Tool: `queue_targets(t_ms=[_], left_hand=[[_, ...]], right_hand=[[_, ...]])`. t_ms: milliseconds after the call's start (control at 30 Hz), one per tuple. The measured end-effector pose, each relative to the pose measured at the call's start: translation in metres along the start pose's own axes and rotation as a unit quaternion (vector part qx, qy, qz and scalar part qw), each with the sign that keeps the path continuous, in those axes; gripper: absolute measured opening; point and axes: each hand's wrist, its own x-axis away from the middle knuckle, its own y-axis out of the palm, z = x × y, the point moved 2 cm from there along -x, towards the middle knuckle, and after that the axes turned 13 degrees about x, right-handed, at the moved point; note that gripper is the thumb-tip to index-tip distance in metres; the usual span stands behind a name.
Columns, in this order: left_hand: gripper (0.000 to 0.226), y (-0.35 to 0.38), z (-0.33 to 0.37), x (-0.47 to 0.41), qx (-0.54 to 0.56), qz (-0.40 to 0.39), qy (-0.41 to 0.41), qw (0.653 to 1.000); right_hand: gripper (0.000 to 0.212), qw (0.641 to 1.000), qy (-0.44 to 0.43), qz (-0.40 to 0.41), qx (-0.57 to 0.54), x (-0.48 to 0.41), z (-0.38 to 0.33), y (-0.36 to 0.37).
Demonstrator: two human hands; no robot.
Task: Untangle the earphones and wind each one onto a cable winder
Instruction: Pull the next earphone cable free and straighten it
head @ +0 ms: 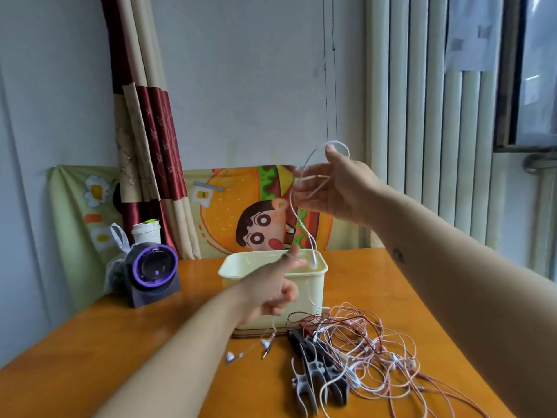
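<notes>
So right hand (337, 188) grips the cable (301, 224) loops up high; cable hangs down toward left hand (271, 294), whose grip's too blurry to tell.

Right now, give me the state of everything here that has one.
right hand, raised, holds white earphone cable in loops.
left hand, fingers seem to pinch that cable lower down.
box, open, upright.
earphone pile, tangled.
cable winders, bare, lying under the tangle.
</notes>
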Motion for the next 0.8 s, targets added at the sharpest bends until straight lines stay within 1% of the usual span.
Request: queue_targets(t_ms=[100, 200, 267, 367, 433, 500, 600, 667, 800], left_hand=[[0.092, 0.021, -0.004, -0.008, 0.015, -0.041, 0.000, 0.999], [0.090, 0.027, -0.002, -0.013, 0.068, -0.052, 0.025, 0.996], [0.088, 0.017, 0.001, -0.019, 0.098, -0.007, 0.054, 0.994], [0.111, -0.010, 0.004, -0.025, 0.087, 0.095, 0.107, 0.986], [0.103, -0.027, 0.009, -0.024, 0.074, 0.147, 0.166, 0.972], [0.100, -0.043, 0.018, -0.017, 0.076, 0.182, 0.200, 0.960], [0.105, -0.065, 0.032, -0.003, 0.072, 0.212, 0.222, 0.949], [0.101, -0.082, 0.037, 0.010, 0.056, 0.235, 0.242, 0.940], [0.091, -0.110, 0.042, 0.027, 0.041, 0.283, 0.263, 0.921]], right_hand=[[0.061, 0.999, -0.047, -0.002, -0.014, 0.001, -0.011, 0.005], [0.061, 0.996, -0.084, -0.005, -0.036, 0.005, -0.014, 0.004], [0.060, 0.991, -0.123, 0.016, -0.042, 0.007, -0.015, 0.000], [0.059, 0.982, -0.173, 0.064, -0.028, 0.010, -0.016, -0.005], [0.058, 0.979, -0.184, 0.085, -0.016, 0.011, -0.015, -0.006], [0.057, 0.977, -0.190, 0.094, -0.012, 0.011, -0.012, -0.004], [0.057, 0.977, -0.193, 0.089, -0.012, 0.004, -0.006, 0.005], [0.057, 0.977, -0.193, 0.089, -0.013, -0.004, -0.001, 0.017], [0.060, 0.971, -0.202, 0.127, -0.002, -0.015, 0.003, 0.036]])
